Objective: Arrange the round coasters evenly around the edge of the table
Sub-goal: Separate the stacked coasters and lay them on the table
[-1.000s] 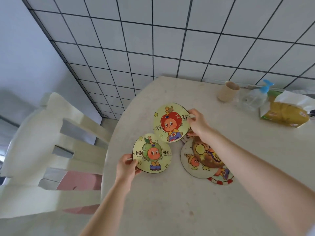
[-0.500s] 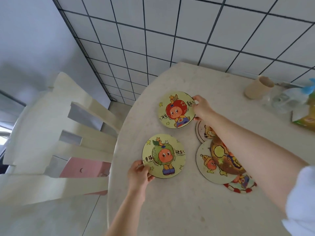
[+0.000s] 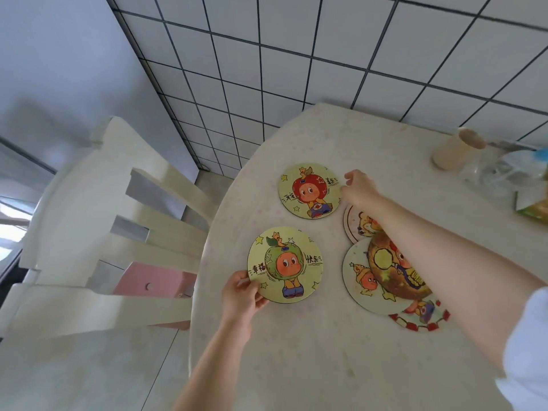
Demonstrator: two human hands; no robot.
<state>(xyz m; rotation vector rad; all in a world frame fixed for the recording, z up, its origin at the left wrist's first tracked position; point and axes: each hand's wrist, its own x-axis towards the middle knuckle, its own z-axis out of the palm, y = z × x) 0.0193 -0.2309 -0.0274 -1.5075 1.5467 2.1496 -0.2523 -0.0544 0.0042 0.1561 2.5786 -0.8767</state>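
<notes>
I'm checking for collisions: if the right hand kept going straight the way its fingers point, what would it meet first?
The right hand points up-left, its fingers by the red-character coaster. It would likely meet that coaster's upper right rim first, then bare table; depth is unclear.

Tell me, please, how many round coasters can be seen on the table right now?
6: green-apple coaster and red-apple coaster near the left edge; four overlapping under the right forearm: top, white, brown, red-rimmed. More may be hidden.

Pale speckled table, two separate coasters, overlapping coaster pile, cup, perhaps a spray bottle
</notes>
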